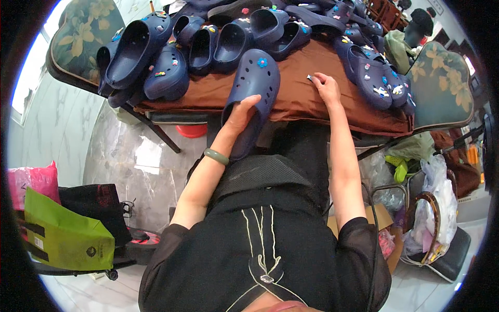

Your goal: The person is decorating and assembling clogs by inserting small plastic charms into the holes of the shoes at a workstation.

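A dark blue foam clog with rows of holes is held up by my left hand. The fingers go inside its opening and the thumb rests on top of it. One blue flower charm sits near the toe. Over the brown cloth, my right hand is closed in a pinch on a small blue-and-white piece that looks like a shoe charm. A gap separates this hand from the clog.
Clogs with colourful charms lie on the left and right of the cloth-covered table, with more piled behind. Floral chair backs flank it. A green bag stands lower left, and plastic bags lie on a chair lower right.
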A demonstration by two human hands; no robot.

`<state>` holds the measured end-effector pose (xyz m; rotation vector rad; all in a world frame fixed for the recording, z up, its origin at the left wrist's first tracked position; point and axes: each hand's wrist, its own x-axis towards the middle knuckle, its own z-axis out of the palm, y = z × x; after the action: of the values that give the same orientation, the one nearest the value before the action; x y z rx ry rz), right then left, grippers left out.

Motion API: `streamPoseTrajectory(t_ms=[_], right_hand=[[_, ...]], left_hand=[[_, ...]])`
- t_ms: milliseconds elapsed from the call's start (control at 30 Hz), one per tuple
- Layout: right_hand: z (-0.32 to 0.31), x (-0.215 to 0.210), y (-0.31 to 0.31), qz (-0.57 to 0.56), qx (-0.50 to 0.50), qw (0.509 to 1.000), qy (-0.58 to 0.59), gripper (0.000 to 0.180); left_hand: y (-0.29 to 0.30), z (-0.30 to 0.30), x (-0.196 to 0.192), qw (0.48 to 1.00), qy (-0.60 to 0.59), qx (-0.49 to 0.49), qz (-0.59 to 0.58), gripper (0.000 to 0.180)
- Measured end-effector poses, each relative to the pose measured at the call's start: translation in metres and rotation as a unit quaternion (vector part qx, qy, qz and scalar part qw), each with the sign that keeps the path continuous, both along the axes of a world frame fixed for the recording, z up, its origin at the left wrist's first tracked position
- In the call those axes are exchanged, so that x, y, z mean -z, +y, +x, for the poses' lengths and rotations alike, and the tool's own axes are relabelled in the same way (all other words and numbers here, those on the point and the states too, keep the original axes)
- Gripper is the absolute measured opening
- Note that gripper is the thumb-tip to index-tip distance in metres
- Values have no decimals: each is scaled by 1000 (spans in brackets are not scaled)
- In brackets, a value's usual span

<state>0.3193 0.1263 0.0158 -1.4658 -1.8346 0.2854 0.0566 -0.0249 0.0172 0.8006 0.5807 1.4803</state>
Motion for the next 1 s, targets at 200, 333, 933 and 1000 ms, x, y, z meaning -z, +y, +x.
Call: streamPoseTrajectory(t_ms=[200, 333, 933, 1000], right_hand=[[-16, -3, -15, 33, 48, 997, -47, 24], [-19, -3, -21, 111, 52, 992, -18, 20], [-156, -77, -81, 338, -326, 879, -77, 10], [-157, -83, -83, 321, -332, 881, -97, 10]], left_hand=[[-3, -1, 4, 1000, 11, 6, -16, 51], [-3, -4, 6, 1000, 7, -5, 7, 46], [0, -5, 18, 999, 12, 27, 17, 43], [-1, -5, 16, 999, 12, 27, 20, 43]])
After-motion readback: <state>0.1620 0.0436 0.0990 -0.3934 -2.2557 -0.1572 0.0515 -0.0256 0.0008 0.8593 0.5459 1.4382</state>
